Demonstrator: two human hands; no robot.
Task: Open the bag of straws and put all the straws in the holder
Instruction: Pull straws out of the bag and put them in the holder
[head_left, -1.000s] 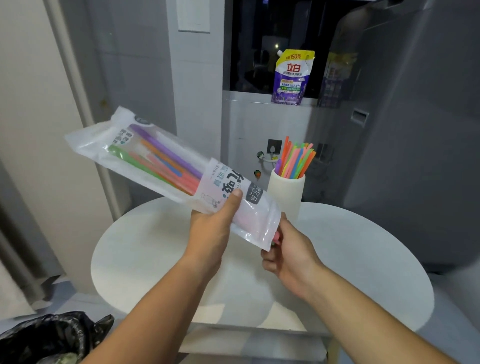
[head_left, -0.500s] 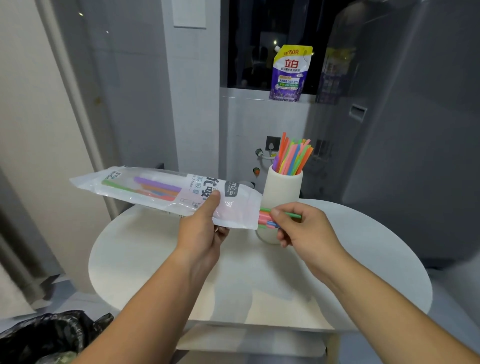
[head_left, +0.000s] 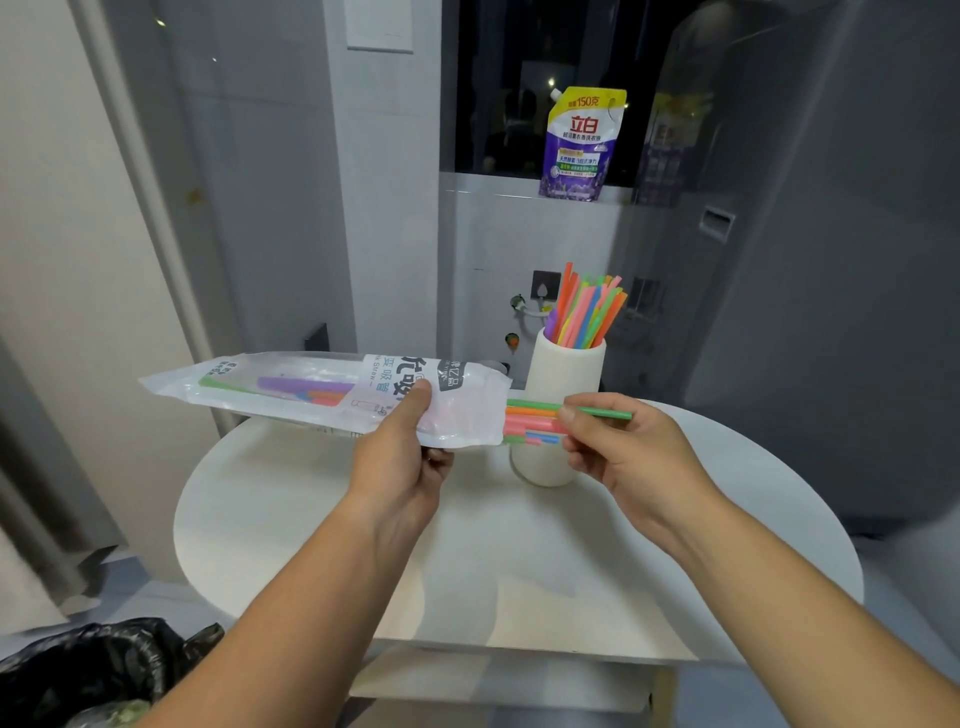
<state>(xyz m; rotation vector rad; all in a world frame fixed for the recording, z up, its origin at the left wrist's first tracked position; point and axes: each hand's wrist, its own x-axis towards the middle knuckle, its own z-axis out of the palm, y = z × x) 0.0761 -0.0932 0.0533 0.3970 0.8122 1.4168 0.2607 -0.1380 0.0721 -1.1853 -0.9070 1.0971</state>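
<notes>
Head view is showing the left hand (head_left: 400, 467) gripping one glossy, crinkled clear plastic bag (head_left: 311, 389) near its open end, thumb pressing on the printed white label and fingers curling underneath. The bag is lying roughly level and stretching away to the left of that hand. The word "Straw" and large Chinese characters are reading across the label. The right hand (head_left: 628, 457) is pinching a bundle of smooth, thin tubular straws (head_left: 530, 423) between thumb and fingertips, just where they are sticking out of the bag's mouth between the two hands. Green, pink and blue ends are showing, and one green straw is poking out past the fingers. More purple, orange and green straws are lying inside the bag, too overlapped to count. Just beyond the right hand, one matte white cylindrical holder (head_left: 566, 379) is standing upright, carrying a fanned bunch of bright straws (head_left: 587, 312), too many to count. A smooth white round table (head_left: 519, 571) is spreading beneath both hands. Far above the right hand, one purple pouch (head_left: 582, 145) is showing "立白" and "150克". Below the left forearm, one wrinkled black bin liner (head_left: 93, 670) is sitting.
</notes>
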